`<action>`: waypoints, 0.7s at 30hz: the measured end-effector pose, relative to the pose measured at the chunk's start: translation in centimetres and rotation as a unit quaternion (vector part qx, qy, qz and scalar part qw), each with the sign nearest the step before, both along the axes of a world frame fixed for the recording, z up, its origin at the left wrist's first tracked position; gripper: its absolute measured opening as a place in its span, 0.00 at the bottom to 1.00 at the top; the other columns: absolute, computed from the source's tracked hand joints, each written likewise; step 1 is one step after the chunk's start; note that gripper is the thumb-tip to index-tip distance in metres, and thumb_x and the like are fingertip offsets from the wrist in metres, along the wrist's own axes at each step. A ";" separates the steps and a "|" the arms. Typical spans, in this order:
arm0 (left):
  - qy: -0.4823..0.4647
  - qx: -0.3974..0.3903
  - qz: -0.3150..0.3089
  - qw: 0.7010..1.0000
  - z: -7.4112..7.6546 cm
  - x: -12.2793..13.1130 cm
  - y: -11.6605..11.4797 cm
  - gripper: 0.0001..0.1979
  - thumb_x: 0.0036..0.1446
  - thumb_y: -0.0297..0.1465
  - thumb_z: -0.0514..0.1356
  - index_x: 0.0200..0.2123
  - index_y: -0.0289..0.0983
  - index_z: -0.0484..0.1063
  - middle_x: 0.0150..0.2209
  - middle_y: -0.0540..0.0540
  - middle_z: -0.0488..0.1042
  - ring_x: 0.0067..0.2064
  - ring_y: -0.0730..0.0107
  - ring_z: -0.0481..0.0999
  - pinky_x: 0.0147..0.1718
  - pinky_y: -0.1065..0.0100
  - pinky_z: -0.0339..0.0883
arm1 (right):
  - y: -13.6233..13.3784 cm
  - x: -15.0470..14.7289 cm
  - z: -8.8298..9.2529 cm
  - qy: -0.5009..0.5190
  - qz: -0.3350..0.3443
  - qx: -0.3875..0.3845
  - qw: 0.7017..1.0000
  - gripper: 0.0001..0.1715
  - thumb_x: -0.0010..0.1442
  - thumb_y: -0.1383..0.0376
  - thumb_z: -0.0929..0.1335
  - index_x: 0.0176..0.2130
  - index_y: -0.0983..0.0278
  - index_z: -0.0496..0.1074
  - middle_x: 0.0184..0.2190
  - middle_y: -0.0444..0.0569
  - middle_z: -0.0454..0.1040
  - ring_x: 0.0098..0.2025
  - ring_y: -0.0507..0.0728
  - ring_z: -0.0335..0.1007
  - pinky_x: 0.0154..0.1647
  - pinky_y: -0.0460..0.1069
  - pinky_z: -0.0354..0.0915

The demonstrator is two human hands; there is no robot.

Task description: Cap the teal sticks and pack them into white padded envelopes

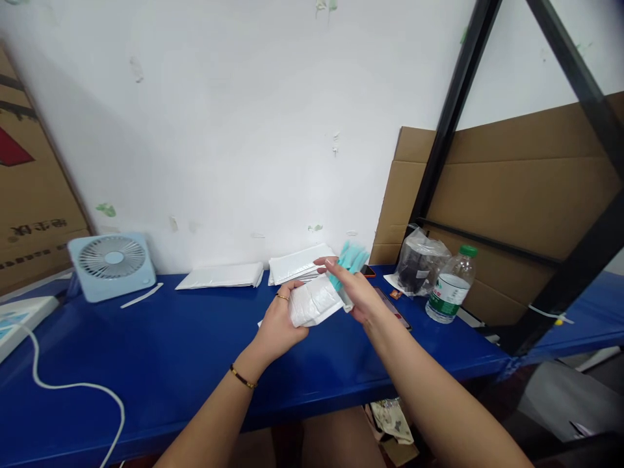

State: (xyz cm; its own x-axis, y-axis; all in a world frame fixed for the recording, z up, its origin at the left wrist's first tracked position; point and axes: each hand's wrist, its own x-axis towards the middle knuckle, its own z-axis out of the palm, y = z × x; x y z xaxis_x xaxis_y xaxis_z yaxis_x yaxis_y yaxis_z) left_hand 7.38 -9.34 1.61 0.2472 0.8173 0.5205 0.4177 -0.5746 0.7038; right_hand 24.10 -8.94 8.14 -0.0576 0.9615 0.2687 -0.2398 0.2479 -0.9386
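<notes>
My left hand (283, 318) is closed round the near end of a white padded mailer (316, 300), held tilted above the table. Beside the mailer's right edge is my right hand (358, 289), its fingers curled round a light teal item (351, 259) with soft-looking, finger-like strips. Motion blurs that item, so its exact kind cannot be made out. Behind the hands lie a stack of white mailers (297, 261) and, further left, a second white pile (221, 275).
On the blue table (195, 364) stand a light blue fan (114, 263), a bottle with a green cap (451, 286) and a plastic-wrapped dark container (416, 263). A phone (397, 311) lies near my right forearm. A white cable (73, 386) crosses the left side; a black frame (453, 110) rises at right.
</notes>
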 end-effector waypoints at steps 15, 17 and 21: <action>-0.109 0.042 0.085 0.989 0.7 1.7 1.1 0.31 0.43 0.31 0.62 0.51 0.38 0.56 0.43 0.46 0.68 0.42 0.64 0.69 0.40 0.65 0.64 | 1.5 -1.7 3.3 -0.149 0.074 0.011 0.986 0.26 0.43 0.55 0.73 0.41 0.63 0.72 0.34 0.48 0.73 0.37 0.57 0.67 0.35 0.49 0.60; -0.118 0.032 0.069 0.990 1.1 1.6 1.5 0.30 0.45 0.33 0.61 0.52 0.37 0.55 0.44 0.45 0.68 0.42 0.64 0.69 0.40 0.65 0.63 | 2.1 -1.6 4.6 -0.187 0.081 0.013 0.979 0.28 0.41 0.56 0.74 0.42 0.63 0.71 0.33 0.47 0.73 0.36 0.56 0.67 0.34 0.48 0.60; -0.149 0.031 0.028 0.988 2.0 1.6 2.7 0.30 0.46 0.33 0.61 0.53 0.37 0.55 0.47 0.44 0.67 0.46 0.63 0.68 0.45 0.64 0.61 | 3.2 -1.2 7.1 -0.252 0.086 0.027 0.963 0.28 0.38 0.58 0.76 0.40 0.65 0.72 0.31 0.48 0.72 0.35 0.56 0.66 0.34 0.48 0.59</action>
